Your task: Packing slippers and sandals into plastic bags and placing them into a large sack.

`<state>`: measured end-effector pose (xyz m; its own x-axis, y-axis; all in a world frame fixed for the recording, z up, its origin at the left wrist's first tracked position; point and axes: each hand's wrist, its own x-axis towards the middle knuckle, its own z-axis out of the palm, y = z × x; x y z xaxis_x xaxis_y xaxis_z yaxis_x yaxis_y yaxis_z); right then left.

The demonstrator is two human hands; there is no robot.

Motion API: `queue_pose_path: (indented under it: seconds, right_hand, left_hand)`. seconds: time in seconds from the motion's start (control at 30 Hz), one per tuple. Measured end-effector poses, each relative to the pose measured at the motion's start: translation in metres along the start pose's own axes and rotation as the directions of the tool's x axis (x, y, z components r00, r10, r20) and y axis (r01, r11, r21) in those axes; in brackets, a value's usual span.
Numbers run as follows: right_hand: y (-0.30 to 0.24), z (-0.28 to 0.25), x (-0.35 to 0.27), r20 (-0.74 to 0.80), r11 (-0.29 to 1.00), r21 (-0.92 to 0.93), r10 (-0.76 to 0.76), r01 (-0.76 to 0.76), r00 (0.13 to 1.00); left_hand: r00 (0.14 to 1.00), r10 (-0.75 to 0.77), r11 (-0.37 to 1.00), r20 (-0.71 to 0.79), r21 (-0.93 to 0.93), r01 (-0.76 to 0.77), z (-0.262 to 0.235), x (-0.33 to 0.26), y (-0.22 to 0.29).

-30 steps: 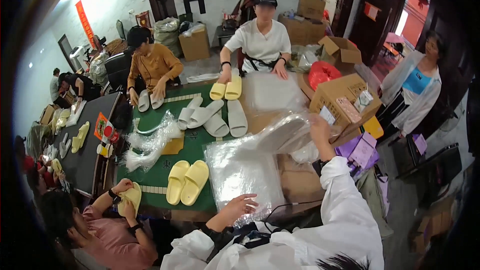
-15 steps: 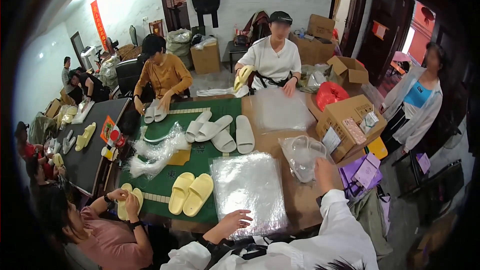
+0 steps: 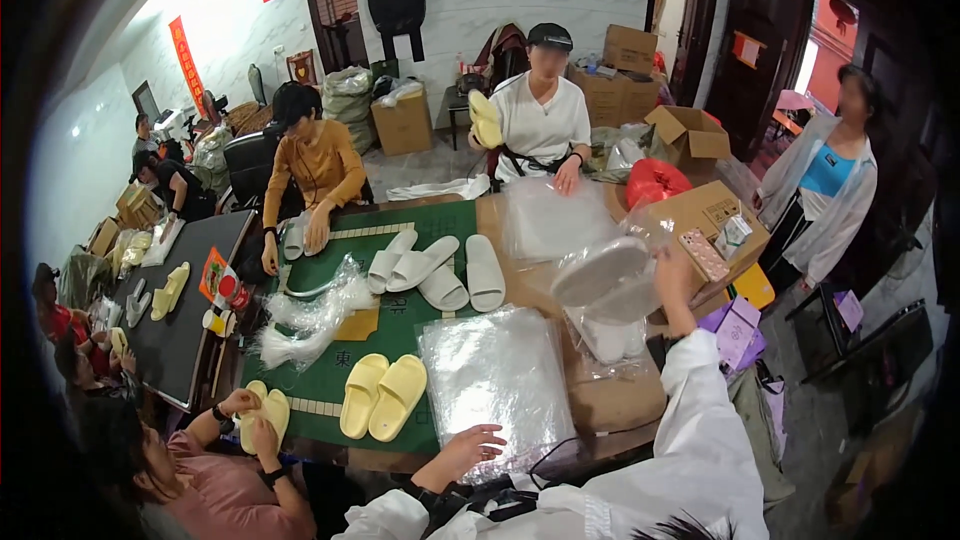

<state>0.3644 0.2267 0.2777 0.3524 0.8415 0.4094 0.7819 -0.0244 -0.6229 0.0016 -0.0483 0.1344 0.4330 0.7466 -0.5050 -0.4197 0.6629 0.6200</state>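
My left hand point(image 3: 470, 445) rests with fingers spread on the near edge of a stack of clear plastic bags point(image 3: 495, 385) lying on the table. My right hand point(image 3: 672, 270), in a white sleeve, is raised at the right and grips a clear bag holding pale grey slippers point(image 3: 608, 278). Under that bag lie more bagged slippers point(image 3: 605, 338). A yellow pair of slippers point(image 3: 385, 395) sits on the green mat point(image 3: 395, 325) to the left of the stack.
Several white slippers point(image 3: 435, 270) lie mid-mat, beside loose crumpled plastic point(image 3: 310, 315). Across the table a person in white holds up yellow slippers point(image 3: 485, 120); another in an orange top sits at the far left. A person at lower left handles a yellow pair point(image 3: 262, 410). Cardboard boxes point(image 3: 705, 225) stand to the right.
My right hand has swung from the table's middle to the right with the bag, which now holds slippers and is lifted. The person opposite has raised the yellow slippers.
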Motion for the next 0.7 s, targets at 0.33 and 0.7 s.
queue_pose_path:
  seconds: [0.33,0.7]
  right_hand:
    - [0.009,-0.012,-0.001,-0.344,0.898,0.105,-0.371,0.428,0.863]
    - [0.119,0.055,-0.114,0.223,0.937,-0.338,-0.012,0.088,0.975]
  left_hand:
    - [0.997,0.023,0.999,-0.079,-0.036,-0.026,-0.006,-0.011,-0.005]
    - [0.985,-0.036,0.999,-0.166,-0.003,0.037,-0.025,-0.013,-0.001]
